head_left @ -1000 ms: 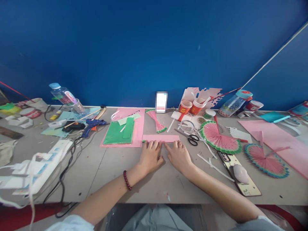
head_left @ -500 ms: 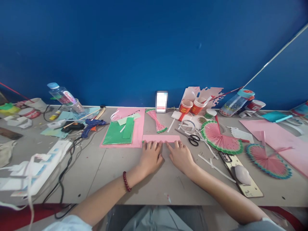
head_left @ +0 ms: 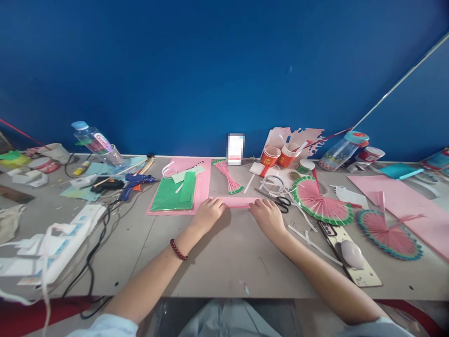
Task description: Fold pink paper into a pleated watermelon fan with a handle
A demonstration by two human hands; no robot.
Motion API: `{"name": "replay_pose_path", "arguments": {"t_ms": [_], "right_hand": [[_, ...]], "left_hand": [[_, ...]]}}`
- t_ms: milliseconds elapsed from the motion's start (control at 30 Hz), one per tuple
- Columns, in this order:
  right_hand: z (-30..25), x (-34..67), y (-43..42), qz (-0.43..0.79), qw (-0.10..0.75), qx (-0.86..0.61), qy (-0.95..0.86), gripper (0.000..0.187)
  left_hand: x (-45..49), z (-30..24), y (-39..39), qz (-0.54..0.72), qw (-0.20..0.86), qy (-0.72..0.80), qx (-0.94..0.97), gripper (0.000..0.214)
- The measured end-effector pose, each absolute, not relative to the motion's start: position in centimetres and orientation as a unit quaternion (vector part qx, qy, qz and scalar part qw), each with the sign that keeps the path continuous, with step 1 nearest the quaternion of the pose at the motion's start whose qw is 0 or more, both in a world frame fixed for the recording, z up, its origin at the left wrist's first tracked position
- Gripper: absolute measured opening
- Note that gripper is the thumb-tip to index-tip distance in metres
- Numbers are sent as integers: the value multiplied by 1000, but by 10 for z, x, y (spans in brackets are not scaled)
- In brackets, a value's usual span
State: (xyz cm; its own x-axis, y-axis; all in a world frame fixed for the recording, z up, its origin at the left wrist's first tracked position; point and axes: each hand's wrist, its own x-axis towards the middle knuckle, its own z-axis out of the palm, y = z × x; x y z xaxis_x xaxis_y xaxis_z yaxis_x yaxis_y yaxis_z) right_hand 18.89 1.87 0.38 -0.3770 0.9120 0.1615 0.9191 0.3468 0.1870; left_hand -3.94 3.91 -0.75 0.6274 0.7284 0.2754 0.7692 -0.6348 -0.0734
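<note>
A folded pink paper strip point(head_left: 235, 201) lies flat on the grey table point(head_left: 224, 262) in front of me. My left hand point(head_left: 207, 213) rests on the strip's left end with fingers closed over it. My right hand point(head_left: 267, 216) presses the strip's right end, its fingers curled onto the paper. A red bead bracelet point(head_left: 177, 250) circles my left wrist.
A green sheet on pink paper point(head_left: 175, 193) lies left of the strip, with a blue glue gun point(head_left: 135, 181) and cables further left. Scissors point(head_left: 278, 200), watermelon paper fans point(head_left: 321, 202), a phone point(head_left: 349, 252), red cups point(head_left: 278, 155) and pink sheets point(head_left: 403, 206) crowd the right.
Both hands have slid apart from the strip's middle to its two ends and moved slightly away from me. The strip looks narrower.
</note>
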Motion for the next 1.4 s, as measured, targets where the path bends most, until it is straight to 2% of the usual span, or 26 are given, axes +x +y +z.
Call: {"name": "replay_pose_path", "arguments": {"t_ms": [200, 300, 400, 500, 667, 767, 900, 1000, 1100, 1233, 1333, 1400], "right_hand": [[1, 192, 24, -127, 63, -535, -833, 16], [-1, 193, 25, -138, 70, -517, -842, 18], [0, 192, 25, -129, 81, -506, -849, 23], [1, 190, 22, -79, 143, -525, -835, 29], [2, 182, 15, 109, 339, -528, -771, 25], [1, 175, 13, 252, 422, -509, -706, 21], [1, 166, 10, 471, 461, -465, -590, 24], [2, 164, 9, 552, 463, -435, -540, 28], [-1, 164, 9, 567, 460, -411, -546, 28], [-9, 168, 12, 543, 446, -401, -589, 26], [-10, 170, 12, 474, 419, -424, -648, 26], [-7, 171, 11, 383, 393, -445, -708, 25]], "left_hand": [[-37, -7, 39, -127, 110, -420, -892, 17], [-37, -5, 39, -155, 103, -432, -883, 22], [-37, -1, 38, -235, 131, -448, -853, 32], [-35, 2, 30, -319, 148, -442, -825, 34], [-22, 3, 10, -337, 53, -375, -862, 31], [-14, 2, 2, -333, 12, -348, -876, 34], [-10, 5, -1, -341, -14, -331, -880, 37], [-9, 7, -1, -346, -13, -347, -872, 37], [-10, 5, 0, -359, 0, -358, -862, 33], [-13, 1, 5, -386, 23, -354, -851, 41], [-18, -1, 9, -389, 41, -345, -853, 45], [-21, -2, 11, -392, 52, -348, -850, 47]]}}
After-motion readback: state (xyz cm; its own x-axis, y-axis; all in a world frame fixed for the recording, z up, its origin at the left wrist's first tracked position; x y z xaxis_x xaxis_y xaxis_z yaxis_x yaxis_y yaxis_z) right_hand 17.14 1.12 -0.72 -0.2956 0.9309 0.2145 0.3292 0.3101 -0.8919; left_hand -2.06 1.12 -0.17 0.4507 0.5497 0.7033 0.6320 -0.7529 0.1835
